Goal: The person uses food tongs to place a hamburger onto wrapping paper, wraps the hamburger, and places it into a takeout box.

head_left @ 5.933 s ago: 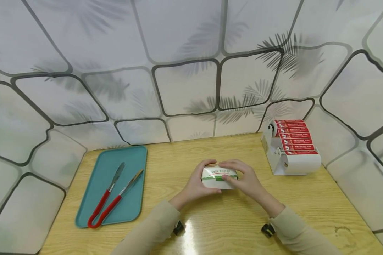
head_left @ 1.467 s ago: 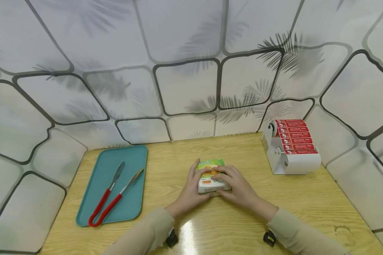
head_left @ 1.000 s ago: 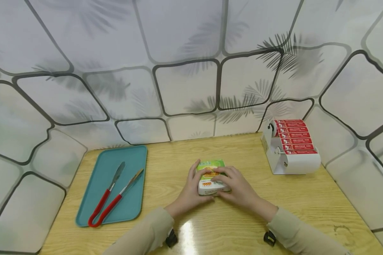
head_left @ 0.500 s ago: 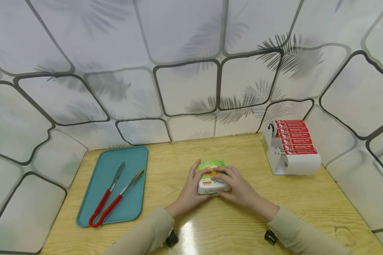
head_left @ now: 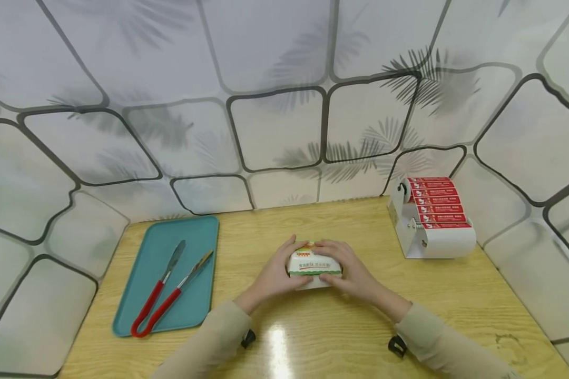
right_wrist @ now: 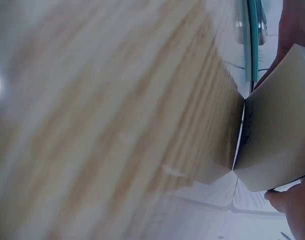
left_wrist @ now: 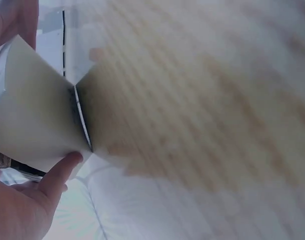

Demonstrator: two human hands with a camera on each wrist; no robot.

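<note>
A white and green paper burger box with printed lettering is between both hands at the middle of the wooden table. My left hand grips its left side, fingers over the top and thumb on the front. On the right side my right hand grips it the same way. The lid's front, with a red line and green trim, faces the head camera. Both wrist views show the plain pale wall of the box with its lower edge at the tabletop. The inside of the box is hidden.
At the left lies a teal tray with red-handled metal tongs on it. A white label dispenser carrying a roll of red labels stands at the back right. Patterned panels enclose the table's back and sides.
Half a second ago the green top of the box was in view; now its lettered front faces me. Both hands have shifted round the box, with the thumbs now on the front.
</note>
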